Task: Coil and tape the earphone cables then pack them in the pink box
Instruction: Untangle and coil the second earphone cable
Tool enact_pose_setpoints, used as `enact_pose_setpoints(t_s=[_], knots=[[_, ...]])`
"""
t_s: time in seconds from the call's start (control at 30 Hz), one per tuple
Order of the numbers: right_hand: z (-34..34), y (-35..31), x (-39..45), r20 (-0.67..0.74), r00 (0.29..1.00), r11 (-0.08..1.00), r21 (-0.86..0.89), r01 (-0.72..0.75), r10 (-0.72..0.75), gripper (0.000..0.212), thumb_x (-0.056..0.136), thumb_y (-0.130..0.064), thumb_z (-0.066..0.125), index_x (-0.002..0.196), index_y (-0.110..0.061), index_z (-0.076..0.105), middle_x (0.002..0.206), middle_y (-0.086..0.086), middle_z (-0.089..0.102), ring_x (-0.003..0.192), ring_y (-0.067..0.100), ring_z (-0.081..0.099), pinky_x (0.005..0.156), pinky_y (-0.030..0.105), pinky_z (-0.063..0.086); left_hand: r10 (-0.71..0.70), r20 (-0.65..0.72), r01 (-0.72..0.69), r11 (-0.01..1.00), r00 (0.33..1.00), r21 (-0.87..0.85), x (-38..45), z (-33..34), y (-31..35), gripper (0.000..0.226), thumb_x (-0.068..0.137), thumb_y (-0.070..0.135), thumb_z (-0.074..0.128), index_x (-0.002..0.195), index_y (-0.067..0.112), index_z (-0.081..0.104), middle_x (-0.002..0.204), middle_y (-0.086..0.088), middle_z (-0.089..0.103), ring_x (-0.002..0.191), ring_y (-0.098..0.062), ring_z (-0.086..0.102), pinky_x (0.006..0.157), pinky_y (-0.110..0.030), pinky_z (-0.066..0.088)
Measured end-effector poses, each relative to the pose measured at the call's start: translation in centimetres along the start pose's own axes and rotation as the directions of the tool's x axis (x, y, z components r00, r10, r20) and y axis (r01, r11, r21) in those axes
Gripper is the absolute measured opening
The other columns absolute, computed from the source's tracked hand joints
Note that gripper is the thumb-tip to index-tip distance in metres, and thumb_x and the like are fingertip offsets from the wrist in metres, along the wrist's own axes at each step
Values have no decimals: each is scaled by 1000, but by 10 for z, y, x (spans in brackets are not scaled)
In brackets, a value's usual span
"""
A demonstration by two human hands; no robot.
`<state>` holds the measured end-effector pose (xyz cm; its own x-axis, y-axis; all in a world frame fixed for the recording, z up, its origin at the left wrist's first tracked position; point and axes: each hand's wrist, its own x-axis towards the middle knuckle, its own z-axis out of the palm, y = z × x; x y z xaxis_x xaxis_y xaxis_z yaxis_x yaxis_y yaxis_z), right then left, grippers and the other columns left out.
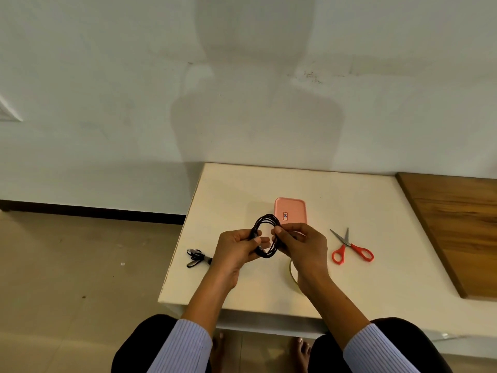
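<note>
Right hand [301, 242] hides most of what seems a tape roll [291, 273].

Pale blue pinstriped shirt sleeves [185, 345] pushed up the forearms, black trousers [142, 343], bare feet [301, 348] below the sleeves.

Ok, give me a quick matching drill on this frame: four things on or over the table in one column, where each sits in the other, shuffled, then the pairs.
Things:
1. black cable coil
2. pink box
3. scissors
4. taped cable bundle

Places:
A. on the table near its left edge
B. held between both hands
C. on the table right of the hands
D. on the table behind the hands, lid shut

Pairs: 1-B, 2-D, 3-C, 4-A

The left hand and right hand each pinch one side of the coil.
</note>
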<state>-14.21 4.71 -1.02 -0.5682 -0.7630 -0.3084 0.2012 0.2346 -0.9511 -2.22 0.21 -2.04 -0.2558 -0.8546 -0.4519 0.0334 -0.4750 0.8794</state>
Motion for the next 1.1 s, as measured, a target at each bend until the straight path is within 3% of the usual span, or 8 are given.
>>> enact_pose_setpoints(t_s=[0.23, 0.37, 0.47, 0.6, 0.67, 0.8, 0.97, 1.1], knots=[[5, 11, 0, -29, 994, 985, -143, 96, -101, 11, 80, -13, 73, 76, -23, 70, 86, -3, 69, 81, 15, 68, 70, 21, 55, -26, -46, 23, 998, 999, -59, 6, 13, -7, 20, 88, -6, 56, 105, -4, 67, 93, -17, 68, 85, -26, 66, 78, -34, 57], [7, 13, -1, 46, 978, 925, -319, 206, -202, 11, 85, -9, 66, 91, -16, 73, 83, -7, 63, 76, 1, 59, 60, 2, 42, -8, -84, 1, 997, 996, -83, 7, 17, -10, 20, 89, -6, 55, 105, -1, 67, 100, -18, 68, 92, -29, 66, 79, -33, 57], [10, 10, -2, 113, 948, 861, -398, 317, -297, 16, 87, -3, 61, 98, -8, 73, 80, -6, 62, 66, -7, 54, 58, -3, 39, -7, -70, 1, 996, 998, -88, 7, 20, -9, 19, 90, -6, 52, 103, -2, 67, 102, -21, 67, 95, -31, 64, 82, -34, 56], [11, 0, -3, 122, 907, 771, -487, 409, -404, 14, 83, -1, 62, 85, -5, 75, 74, 9, 71, 70, 24, 66, 55, 9, 38, -23, -27, 20, 992, 999, -124, 9, 25, -1, 19, 90, -10, 48, 85, -1, 64, 83, -15, 62, 79, -27, 59, 65, -24, 56], [10, 0, -3, 103, 912, 777, -491, 394, -397, 14, 81, -2, 64, 87, -6, 76, 74, 4, 69, 70, 20, 64, 54, 4, 36, -24, -26, 21, 992, 999, -122, 9, 26, 1, 17, 91, -9, 47, 93, -5, 63, 82, -13, 60, 76, -23, 58, 62, -24, 56], [8, 8, -1, 50, 942, 847, -423, 322, -333, 14, 77, -6, 70, 89, -12, 76, 81, -1, 72, 70, 3, 61, 66, 0, 41, -50, -28, 47, 992, 998, -114, 3, 25, -2, 25, 94, -8, 42, 115, -12, 56, 79, -10, 58, 71, -19, 58, 75, -32, 54], [7, 11, 2, 36, 946, 856, -416, 308, -323, 6, 76, -14, 74, 83, -14, 75, 76, -6, 69, 73, 4, 65, 71, 13, 51, -64, -18, 60, 985, 998, -161, 2, 22, -3, 26, 95, -5, 44, 117, -11, 57, 84, -12, 61, 72, -18, 61, 71, -28, 55], [8, 12, -2, 150, 941, 835, -435, 337, -302, 13, 86, -15, 66, 96, -10, 74, 84, -5, 69, 72, -5, 61, 65, -1, 42, -68, -16, 63, 973, 998, -222, 4, 21, -6, 28, 95, -5, 43, 119, -10, 57, 103, -19, 62, 90, -27, 62, 76, -31, 55]])
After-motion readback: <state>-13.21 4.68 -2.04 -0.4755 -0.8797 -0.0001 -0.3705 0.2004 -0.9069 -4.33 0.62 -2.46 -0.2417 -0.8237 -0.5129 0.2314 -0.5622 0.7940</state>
